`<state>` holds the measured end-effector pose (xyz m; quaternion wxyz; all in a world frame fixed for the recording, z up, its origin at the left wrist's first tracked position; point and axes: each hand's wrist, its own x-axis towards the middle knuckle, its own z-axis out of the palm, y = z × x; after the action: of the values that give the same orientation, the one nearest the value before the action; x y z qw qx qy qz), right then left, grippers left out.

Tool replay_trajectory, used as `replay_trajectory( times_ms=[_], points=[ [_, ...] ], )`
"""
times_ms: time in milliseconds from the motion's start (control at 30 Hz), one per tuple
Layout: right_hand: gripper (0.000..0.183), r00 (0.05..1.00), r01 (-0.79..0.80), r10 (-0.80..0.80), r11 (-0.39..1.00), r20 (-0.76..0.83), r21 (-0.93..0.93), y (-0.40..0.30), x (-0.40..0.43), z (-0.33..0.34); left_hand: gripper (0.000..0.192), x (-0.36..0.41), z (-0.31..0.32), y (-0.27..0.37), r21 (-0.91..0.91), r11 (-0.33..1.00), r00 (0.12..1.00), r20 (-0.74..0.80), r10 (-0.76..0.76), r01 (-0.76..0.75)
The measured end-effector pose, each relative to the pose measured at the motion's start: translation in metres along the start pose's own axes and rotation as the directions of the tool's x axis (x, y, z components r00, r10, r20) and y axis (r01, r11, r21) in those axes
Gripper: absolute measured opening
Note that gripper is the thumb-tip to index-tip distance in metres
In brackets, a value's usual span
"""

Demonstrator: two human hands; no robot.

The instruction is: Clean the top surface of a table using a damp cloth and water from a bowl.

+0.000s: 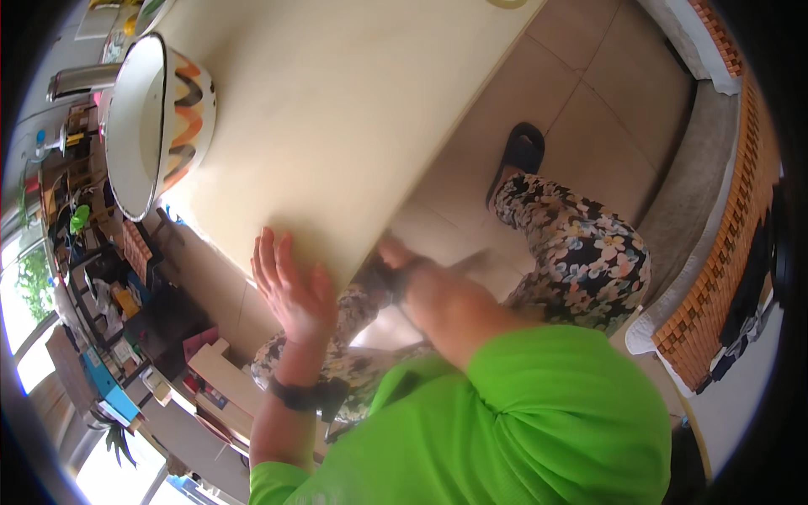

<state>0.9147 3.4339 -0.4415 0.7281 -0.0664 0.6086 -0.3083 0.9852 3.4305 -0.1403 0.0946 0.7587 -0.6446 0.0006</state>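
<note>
My left hand [295, 287] rests near the corner of a pale cream tabletop [315, 113]. Its fingers are extended and it holds nothing visible; a black band is on the wrist. My right hand [396, 252] is low beside the table's edge, blurred, with its fingers partly hidden by the tabletop. Whether it grips anything does not show. A white enamel basin [136, 129] with an orange and black wavy pattern stands on the table at the upper left, well away from both hands. Past the basin is a metal cylindrical container [85, 82].
Below the table are my legs in floral trousers [587, 252] and a black slipper [525, 148] on the tiled floor [587, 107]. A grey sofa [688, 183] with a woven mat [726, 240] stands at the right. Cluttered shelves and a blue box [108, 386] lie at the left.
</note>
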Motion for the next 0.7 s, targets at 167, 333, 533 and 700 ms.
replay_trajectory(
  times_ms=[167,333,533,700],
  points=[
    [0.037,0.983,-0.037,0.015,0.992,0.181,0.117,-0.074,0.038,-0.036,0.056,-0.004,0.001,0.002,-0.024,1.000,1.000,-0.022,0.000,-0.001],
    [0.035,0.994,-0.007,-0.007,0.991,0.106,0.131,-0.060,0.038,-0.025,0.056,0.000,0.001,0.005,0.002,1.000,1.000,-0.012,-0.010,0.010],
    [0.033,0.996,-0.084,0.076,0.960,0.041,0.268,-0.031,0.006,0.006,0.056,-0.001,0.002,0.003,-0.024,1.000,1.000,-0.022,0.017,-0.018],
    [0.032,0.988,-0.003,-0.065,0.899,0.141,0.437,-0.141,0.059,-0.023,0.055,-0.002,0.000,0.000,0.003,1.000,0.999,-0.022,0.030,-0.030]
  ],
)
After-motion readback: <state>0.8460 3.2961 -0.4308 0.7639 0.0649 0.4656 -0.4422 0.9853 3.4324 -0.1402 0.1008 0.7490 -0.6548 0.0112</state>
